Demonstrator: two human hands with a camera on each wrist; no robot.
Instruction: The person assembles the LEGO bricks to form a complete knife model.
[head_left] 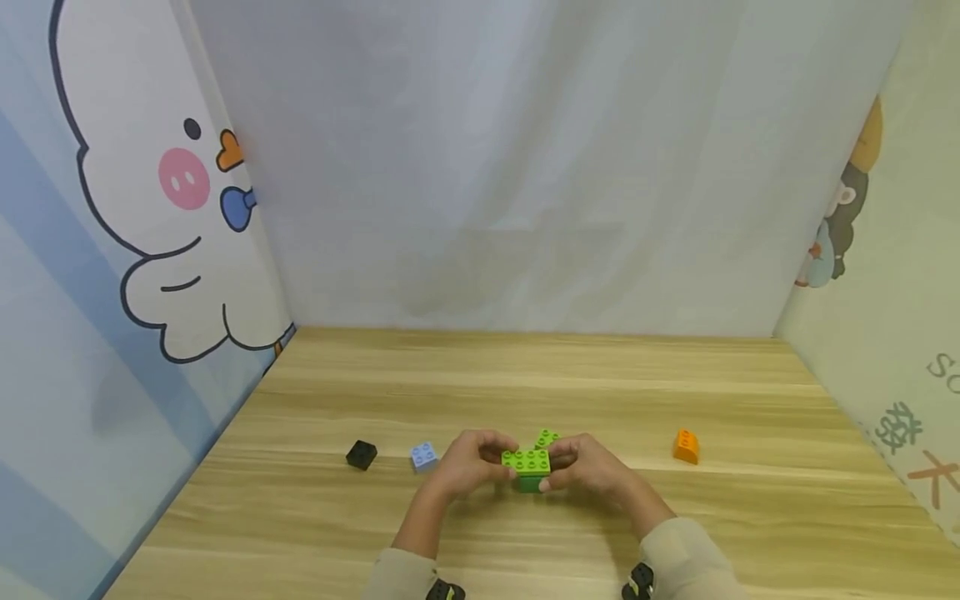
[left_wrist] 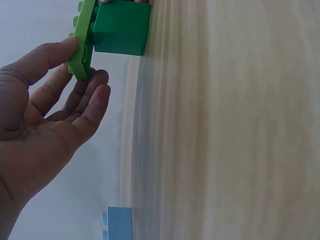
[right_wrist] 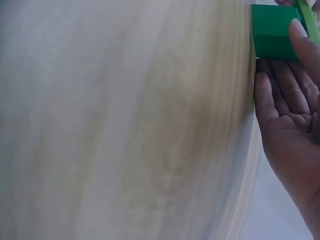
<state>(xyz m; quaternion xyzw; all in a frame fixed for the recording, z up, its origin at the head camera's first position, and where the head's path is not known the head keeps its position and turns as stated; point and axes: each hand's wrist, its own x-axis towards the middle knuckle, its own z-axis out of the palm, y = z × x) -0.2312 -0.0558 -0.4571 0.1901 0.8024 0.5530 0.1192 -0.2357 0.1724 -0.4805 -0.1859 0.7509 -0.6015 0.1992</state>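
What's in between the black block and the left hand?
The light blue block sits between the black block and the left hand, in the head view.

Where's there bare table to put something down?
Bare tabletop runs along the backdrop, and between the right hand and the orange brick. It's crowded where that hand and the left hand hold the light green brick and dark green block, with a light green piece just behind.
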